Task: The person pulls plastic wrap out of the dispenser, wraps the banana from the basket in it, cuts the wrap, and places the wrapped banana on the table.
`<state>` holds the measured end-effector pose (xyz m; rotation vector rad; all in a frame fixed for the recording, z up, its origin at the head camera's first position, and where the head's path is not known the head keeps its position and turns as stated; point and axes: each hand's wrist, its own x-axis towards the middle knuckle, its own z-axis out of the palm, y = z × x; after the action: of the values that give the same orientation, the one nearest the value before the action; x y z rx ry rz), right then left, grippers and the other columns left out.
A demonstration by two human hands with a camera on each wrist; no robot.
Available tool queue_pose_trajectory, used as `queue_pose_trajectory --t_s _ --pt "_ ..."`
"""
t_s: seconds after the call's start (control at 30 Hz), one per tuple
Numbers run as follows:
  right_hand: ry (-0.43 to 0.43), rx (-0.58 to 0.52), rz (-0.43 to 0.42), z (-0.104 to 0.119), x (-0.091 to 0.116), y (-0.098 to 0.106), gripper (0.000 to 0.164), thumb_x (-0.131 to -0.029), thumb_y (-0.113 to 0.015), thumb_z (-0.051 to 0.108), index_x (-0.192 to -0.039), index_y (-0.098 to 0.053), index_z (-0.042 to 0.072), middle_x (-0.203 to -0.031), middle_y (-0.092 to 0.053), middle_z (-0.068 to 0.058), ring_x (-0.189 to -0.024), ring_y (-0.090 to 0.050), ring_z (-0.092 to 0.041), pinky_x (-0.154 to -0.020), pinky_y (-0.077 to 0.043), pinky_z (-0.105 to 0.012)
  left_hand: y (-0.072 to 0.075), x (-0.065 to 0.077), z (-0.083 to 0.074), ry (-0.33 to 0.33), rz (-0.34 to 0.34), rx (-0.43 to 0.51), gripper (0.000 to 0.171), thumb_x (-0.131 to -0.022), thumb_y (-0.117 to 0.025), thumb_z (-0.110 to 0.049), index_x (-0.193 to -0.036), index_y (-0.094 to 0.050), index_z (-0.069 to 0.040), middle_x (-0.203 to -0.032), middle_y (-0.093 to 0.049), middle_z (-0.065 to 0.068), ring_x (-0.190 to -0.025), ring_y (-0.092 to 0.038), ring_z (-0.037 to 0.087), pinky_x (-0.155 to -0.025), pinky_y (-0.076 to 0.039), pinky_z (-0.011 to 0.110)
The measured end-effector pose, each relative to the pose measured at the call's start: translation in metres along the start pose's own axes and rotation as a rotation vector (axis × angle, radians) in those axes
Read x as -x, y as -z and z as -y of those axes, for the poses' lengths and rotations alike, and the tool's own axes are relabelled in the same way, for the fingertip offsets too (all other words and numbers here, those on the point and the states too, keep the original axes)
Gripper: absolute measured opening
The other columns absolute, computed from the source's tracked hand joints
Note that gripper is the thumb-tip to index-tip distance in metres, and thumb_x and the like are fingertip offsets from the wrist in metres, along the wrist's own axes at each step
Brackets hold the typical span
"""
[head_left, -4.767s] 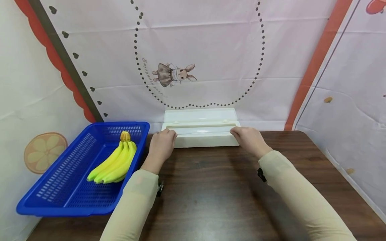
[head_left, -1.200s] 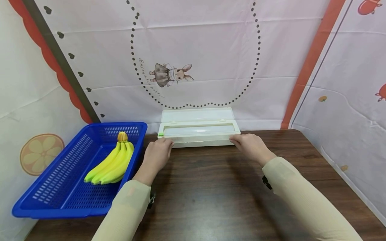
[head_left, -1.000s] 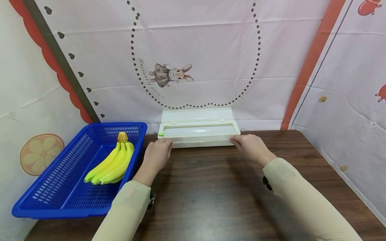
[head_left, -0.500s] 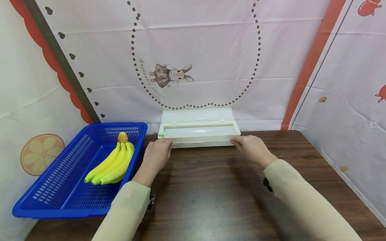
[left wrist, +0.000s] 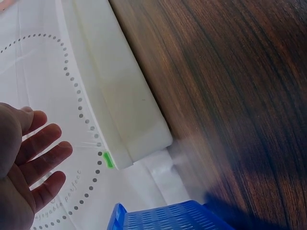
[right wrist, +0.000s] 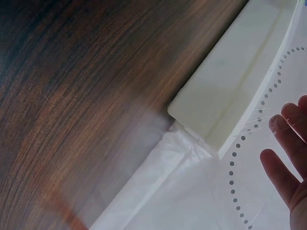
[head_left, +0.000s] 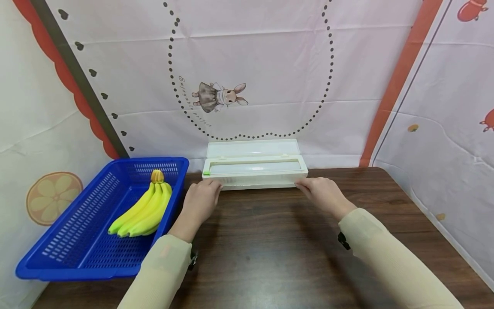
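Against the back wall stands a long white cling film dispenser (head_left: 254, 179), its clear lid (head_left: 252, 148) raised at the rear. A green slider (head_left: 206, 173) shows at its left end. My left hand (head_left: 200, 201) pinches thin cling film before the dispenser's left front corner. At the right front corner my right hand (head_left: 323, 195) pinches the film too. Creases of the clear cling film (right wrist: 260, 122) run toward the right fingers in the right wrist view. Most of the film is too transparent to trace. In the left wrist view the green slider sits at the dispenser's end.
A blue plastic basket (head_left: 82, 272) stands on the left, holding a bunch of bananas (head_left: 144, 209). Dark wood tabletop (head_left: 262, 244) lies between my forearms. Printed cloth walls (head_left: 270, 64) close in the back and both sides.
From 4.8 s ago, both hands have come from the dispenser's top opening down toward its front, uncovering the green slider. Over the last second they sink slightly further. The basket stays put.
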<state>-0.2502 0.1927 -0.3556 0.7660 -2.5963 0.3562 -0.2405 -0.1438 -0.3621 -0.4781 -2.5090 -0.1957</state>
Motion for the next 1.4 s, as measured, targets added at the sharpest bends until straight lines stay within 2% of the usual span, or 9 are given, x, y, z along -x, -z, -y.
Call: queue_pose_trajectory --t_s 0.4,0.7,0.9,1.17,1.4 --pt "0.002 0.015 -0.003 0.001 0.002 -0.003 0.016 -0.091 -0.062 0.019 -0.101 -0.072 0.011 -0.082 -0.073 -0.005 -0.068 -0.068 -0.021 -0.063 -0.053 -0.043 0.0 0.005 0.001 -0.013 0.017 0.01 0.017 -0.094 -0.059 -0.021 -0.094 -0.07 -0.009 -0.088 -0.07 0.008 -0.076 -0.067 0.026 -0.064 -0.051 0.042" --pt "0.016 0.021 0.001 0.002 0.005 -0.007 0.016 -0.09 -0.063 0.018 -0.1 -0.072 0.009 -0.08 -0.073 -0.006 -0.066 -0.068 -0.021 -0.061 -0.053 -0.042 -0.002 0.008 -0.001 0.008 0.077 -0.008 0.016 -0.093 -0.06 -0.022 -0.093 -0.07 -0.009 -0.088 -0.069 0.007 -0.077 -0.066 0.026 -0.065 -0.051 0.043" --pt "0.02 0.018 0.016 0.002 0.009 -0.009 0.016 -0.09 -0.063 0.018 -0.101 -0.072 0.009 -0.078 -0.072 -0.005 -0.061 -0.065 -0.016 -0.06 -0.052 -0.038 -0.005 0.01 -0.002 0.016 0.1 -0.015 0.018 -0.094 -0.058 -0.023 -0.093 -0.07 -0.009 -0.09 -0.069 0.006 -0.079 -0.066 0.026 -0.066 -0.05 0.043" --pt "0.03 0.003 0.018 0.002 0.011 -0.011 0.016 -0.09 -0.063 0.018 -0.1 -0.071 0.008 -0.075 -0.071 -0.003 -0.058 -0.061 -0.01 -0.058 -0.051 -0.035 -0.005 0.013 -0.004 0.04 0.154 -0.023 0.02 -0.095 -0.056 -0.023 -0.083 -0.066 -0.01 -0.077 -0.07 0.008 -0.072 -0.064 0.026 -0.062 -0.047 0.042" --pt "0.019 -0.003 0.038 0.005 0.014 -0.011 0.016 -0.09 -0.063 0.017 -0.1 -0.072 0.007 -0.076 -0.072 -0.003 -0.059 -0.062 -0.01 -0.059 -0.052 -0.035 -0.004 0.015 -0.004 0.046 0.178 -0.018 0.02 -0.096 -0.056 -0.025 -0.088 -0.068 -0.01 -0.076 -0.07 0.008 -0.072 -0.065 0.026 -0.064 -0.048 0.044"
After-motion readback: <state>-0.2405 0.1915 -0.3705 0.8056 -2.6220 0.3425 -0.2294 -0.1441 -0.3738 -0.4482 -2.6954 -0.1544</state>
